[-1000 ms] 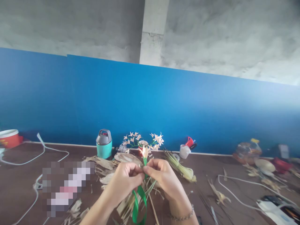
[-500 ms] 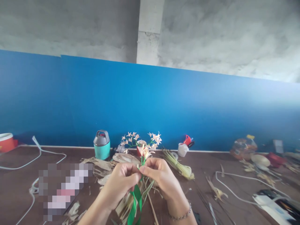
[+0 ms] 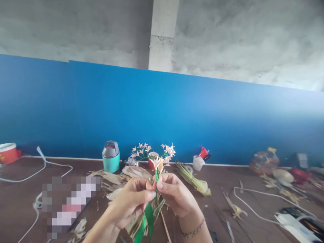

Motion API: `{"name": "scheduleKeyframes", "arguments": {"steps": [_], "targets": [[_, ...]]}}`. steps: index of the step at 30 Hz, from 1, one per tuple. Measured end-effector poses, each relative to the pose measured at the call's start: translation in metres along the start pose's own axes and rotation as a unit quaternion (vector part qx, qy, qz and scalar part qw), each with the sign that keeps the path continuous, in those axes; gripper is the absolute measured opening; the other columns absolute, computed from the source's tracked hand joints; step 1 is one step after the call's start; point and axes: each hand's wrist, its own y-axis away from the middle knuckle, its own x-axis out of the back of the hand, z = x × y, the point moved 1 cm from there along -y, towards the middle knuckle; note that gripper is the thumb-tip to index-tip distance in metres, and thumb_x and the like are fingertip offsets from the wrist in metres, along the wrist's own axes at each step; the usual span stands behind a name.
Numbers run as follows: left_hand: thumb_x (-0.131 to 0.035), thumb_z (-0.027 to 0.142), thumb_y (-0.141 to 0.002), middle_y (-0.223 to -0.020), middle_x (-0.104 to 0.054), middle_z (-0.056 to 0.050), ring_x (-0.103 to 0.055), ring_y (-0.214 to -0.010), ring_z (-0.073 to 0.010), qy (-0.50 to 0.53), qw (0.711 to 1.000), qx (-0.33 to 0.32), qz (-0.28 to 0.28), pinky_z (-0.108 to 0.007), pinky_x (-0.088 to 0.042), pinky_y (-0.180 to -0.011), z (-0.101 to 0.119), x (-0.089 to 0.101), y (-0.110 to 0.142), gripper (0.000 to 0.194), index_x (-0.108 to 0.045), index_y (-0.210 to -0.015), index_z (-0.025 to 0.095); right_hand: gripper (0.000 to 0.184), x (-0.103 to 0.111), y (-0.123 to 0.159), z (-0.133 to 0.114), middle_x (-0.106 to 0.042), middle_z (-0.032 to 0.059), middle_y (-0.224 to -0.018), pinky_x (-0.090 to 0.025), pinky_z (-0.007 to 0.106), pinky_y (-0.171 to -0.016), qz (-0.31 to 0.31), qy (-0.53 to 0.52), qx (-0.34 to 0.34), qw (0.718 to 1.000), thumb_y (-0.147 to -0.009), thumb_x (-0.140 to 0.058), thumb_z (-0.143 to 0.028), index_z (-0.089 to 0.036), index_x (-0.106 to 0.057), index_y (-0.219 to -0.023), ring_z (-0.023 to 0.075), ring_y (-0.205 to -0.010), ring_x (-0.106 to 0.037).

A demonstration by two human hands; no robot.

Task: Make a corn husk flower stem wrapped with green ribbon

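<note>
My right hand (image 3: 174, 192) pinches the green-wrapped stem of a small pale artificial flower (image 3: 159, 165), just below its petals. Close beside it, my left hand (image 3: 134, 199) has its thumb and fingers pressed together on a green tape (image 3: 149, 216) that meets the stem. The tape's loose length hangs down below that hand. Behind the held bloom stand more pale flowers (image 3: 168, 152) on curved green stems, near a red cup (image 3: 152, 162). Dry husks (image 3: 136, 171) lie under and behind my hands.
A teal container with a grey lid (image 3: 110, 157) stands at the back left. To the right are a bundle of pale stalks (image 3: 193, 179), a white cup (image 3: 198, 162) and a plastic jar (image 3: 263, 162). White cords (image 3: 253, 206) cross the brown table; a blue partition (image 3: 177, 114) rises behind.
The held flower has shifted slightly right and stands more upright. My right thumb has moved onto the stem, and the left fingers have moved a little right along with the tape.
</note>
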Motion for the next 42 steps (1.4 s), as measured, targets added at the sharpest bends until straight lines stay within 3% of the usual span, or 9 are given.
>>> {"name": "scheduleKeyframes", "arguments": {"steps": [6,11,21,27,34,39,42], "targets": [[-0.063,0.03,-0.067,-0.04,-0.038,0.01,-0.027,-0.035,-0.0046,-0.168,0.982,-0.043,0.068,-0.018,-0.015,-0.033,-0.001,0.005,-0.001,0.021,-0.05,-0.055,0.019,0.029,-0.004,0.0,-0.004,-0.053,-0.0024,-0.054,-0.03,0.023,-0.055,0.104,0.051,-0.015,0.993,-0.058,-0.082,-0.032,-0.014,-0.059,-0.056,0.009,-0.053,-0.043],[-0.061,0.026,-0.066,-0.05,-0.043,0.006,-0.027,-0.041,-0.0057,-0.197,0.967,-0.096,0.127,-0.02,-0.018,-0.037,-0.002,0.0,-0.001,0.012,-0.057,-0.059,0.017,0.036,-0.004,-0.003,-0.001,-0.048,-0.0044,-0.052,-0.026,0.023,-0.052,0.157,0.085,-0.008,0.984,-0.052,-0.084,-0.037,-0.014,-0.057,-0.057,0.0081,-0.052,-0.038],[-0.056,0.028,-0.062,-0.043,-0.036,0.009,-0.022,-0.039,-0.0053,-0.173,0.978,-0.041,0.108,-0.02,-0.016,-0.037,0.005,-0.006,0.003,0.011,-0.054,-0.058,0.018,0.039,-0.004,-0.002,-0.004,-0.046,-0.0048,-0.051,-0.022,0.023,-0.05,0.167,0.126,-0.02,0.978,-0.053,-0.082,-0.041,-0.014,-0.055,-0.056,0.0074,-0.049,-0.034],[-0.055,0.026,-0.061,-0.044,-0.037,0.008,-0.025,-0.04,-0.0059,-0.189,0.973,-0.041,0.128,-0.019,-0.016,-0.037,0.002,-0.005,0.0,0.011,-0.053,-0.054,0.018,0.04,-0.004,-0.003,-0.003,-0.045,-0.0052,-0.05,-0.02,0.024,-0.049,0.188,0.179,-0.018,0.965,-0.054,-0.08,-0.045,-0.015,-0.053,-0.055,0.0073,-0.049,-0.032],[-0.058,0.026,-0.06,-0.041,-0.034,0.01,-0.021,-0.037,-0.0039,-0.147,0.983,-0.048,0.102,-0.019,-0.011,-0.036,-0.004,0.002,-0.01,0.013,-0.051,-0.053,0.018,0.039,-0.002,-0.005,-0.005,-0.047,-0.0044,-0.051,-0.021,0.024,-0.05,0.197,0.18,-0.016,0.964,-0.053,-0.081,-0.044,-0.015,-0.055,-0.055,0.0081,-0.051,-0.034],[-0.063,0.026,-0.055,-0.041,-0.035,0.011,-0.019,-0.035,-0.0021,-0.04,0.993,-0.032,0.108,-0.017,-0.009,-0.036,-0.007,0.006,-0.013,0.015,-0.052,-0.058,0.018,0.034,0.006,-0.003,-0.008,-0.055,-0.0002,-0.06,-0.031,0.025,-0.057,0.18,0.202,0.004,0.963,-0.066,-0.074,-0.047,-0.014,-0.067,-0.069,0.012,-0.059,-0.044],[-0.065,0.029,-0.058,-0.04,-0.035,0.011,-0.017,-0.033,-0.0012,-0.017,0.994,-0.042,0.101,-0.017,-0.007,-0.035,-0.004,0.012,-0.013,0.021,-0.047,-0.054,0.018,0.036,0.02,0.0,-0.013,-0.056,0.0002,-0.063,-0.033,0.026,-0.058,0.25,0.236,0.042,0.938,-0.073,-0.067,-0.05,-0.015,-0.072,-0.082,0.0133,-0.061,-0.044]]}}
